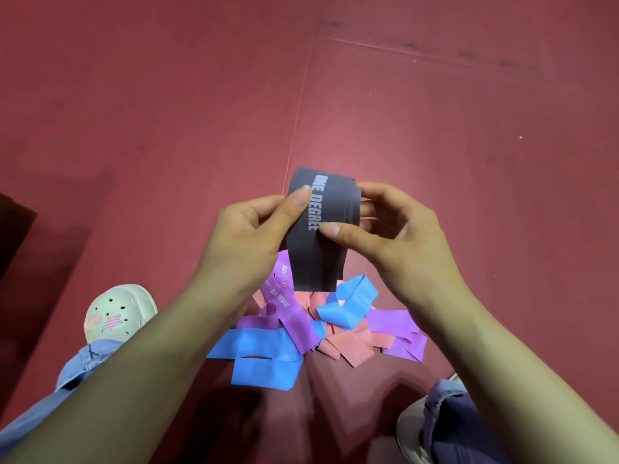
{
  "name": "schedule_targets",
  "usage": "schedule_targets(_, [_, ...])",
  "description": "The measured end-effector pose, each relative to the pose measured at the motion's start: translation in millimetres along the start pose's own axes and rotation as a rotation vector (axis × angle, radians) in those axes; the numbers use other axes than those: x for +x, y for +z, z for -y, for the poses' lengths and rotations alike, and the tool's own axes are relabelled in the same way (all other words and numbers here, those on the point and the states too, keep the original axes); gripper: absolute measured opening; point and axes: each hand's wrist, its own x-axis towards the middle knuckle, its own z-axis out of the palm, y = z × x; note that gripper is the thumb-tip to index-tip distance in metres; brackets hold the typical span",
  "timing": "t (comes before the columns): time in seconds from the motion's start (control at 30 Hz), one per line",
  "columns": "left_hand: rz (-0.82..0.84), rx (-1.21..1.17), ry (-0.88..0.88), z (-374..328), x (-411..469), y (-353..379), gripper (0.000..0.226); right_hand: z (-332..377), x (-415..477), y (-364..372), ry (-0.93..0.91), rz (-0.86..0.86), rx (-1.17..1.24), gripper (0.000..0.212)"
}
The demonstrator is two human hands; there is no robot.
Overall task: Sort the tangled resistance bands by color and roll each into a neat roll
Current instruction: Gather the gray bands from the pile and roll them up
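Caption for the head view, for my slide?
Left hand and right hand pinch a dark grey band above tangled coloured bands.

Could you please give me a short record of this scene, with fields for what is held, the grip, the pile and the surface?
held: dark grey band, printed ONE DEGREE, lifted above the pile
grip: left hand and right hand both pinch it, thumbs on the printed face
pile: purple bands, blue bands and pink bands, overlapping, none rolled
surface: red floor mat
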Motion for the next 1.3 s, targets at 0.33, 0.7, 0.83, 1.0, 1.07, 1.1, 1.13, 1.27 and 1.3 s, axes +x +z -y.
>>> schedule_targets(0.33, [0.065,-0.017,0.044,-3.3,-3.6,6.0,0.054,1.8,1.3,-1.2,0.099,-0.098,0.114,0.033])
schedule_targets(0.7, [-0.159,0.024,0.122,0.4,-0.2,3.2,0.021,-1.2,-1.2,4.0,0.172,-0.009,-0.053,0.068])
schedule_targets(0.83, [-0.183,-0.035,0.054,0.0,-0.9,2.6,0.023,-2.6,-1.3,3.4,0.122,0.016,-0.019,0.040])
schedule_targets(1.0, [-0.150,-0.205,-0.064,-4.1,0.2,0.5,0.042,0.0,0.4,-0.9,0.116,0.095,0.098,0.054])
schedule_targets(1.07, [-0.089,-0.221,-0.067,-5.8,-1.5,1.0,0.036,3.2,-0.5,-0.2,0.104,0.099,0.084,0.043])
schedule_targets(1.1, [-0.071,-0.208,-0.060,-5.9,-2.1,1.3,0.034,4.5,-1.2,0.8,0.103,0.087,0.084,0.038])
schedule_targets(1.13, [-0.065,-0.187,-0.049,-5.7,-2.6,1.8,0.033,4.7,-1.9,1.0,0.097,0.076,0.086,0.033])
schedule_targets(1.27, [-0.067,-0.120,-0.026,-5.2,-2.9,2.5,0.027,3.5,-1.9,-0.1,0.089,0.073,0.147,0.020])
schedule_targets(1.3, [-0.059,-0.108,-0.018,-5.1,-3.1,2.7,0.023,4.0,-1.7,-0.4,0.097,0.062,0.159,0.019])
